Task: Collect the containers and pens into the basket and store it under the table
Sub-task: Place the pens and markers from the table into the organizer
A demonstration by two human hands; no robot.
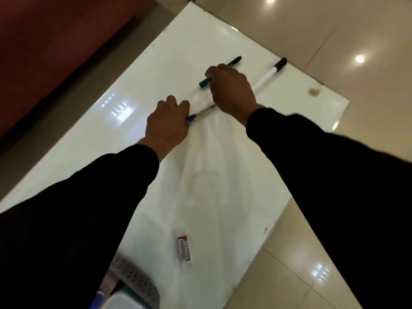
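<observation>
On the white table [156, 70] my left hand [167, 123] pinches the blue-capped end of a clear pen [201, 113] that lies flat. My right hand [231, 90] reaches over a green-and-black marker [205, 82], fingers curled around its middle; the marker's black end [235, 60] sticks out beyond the hand. A white marker with a black cap [270, 73] lies to the right near the table's edge. A grey perforated basket [136, 279] shows at the bottom edge, holding a pale container [124, 302] and something blue [98, 297].
A small red-and-white box [184, 249] lies on the table near me. A tan smudge or scrap [314, 91] sits near the right corner. Glossy beige floor tiles [334, 30] surround the table on the right; a dark red wall [44, 41] runs along the left.
</observation>
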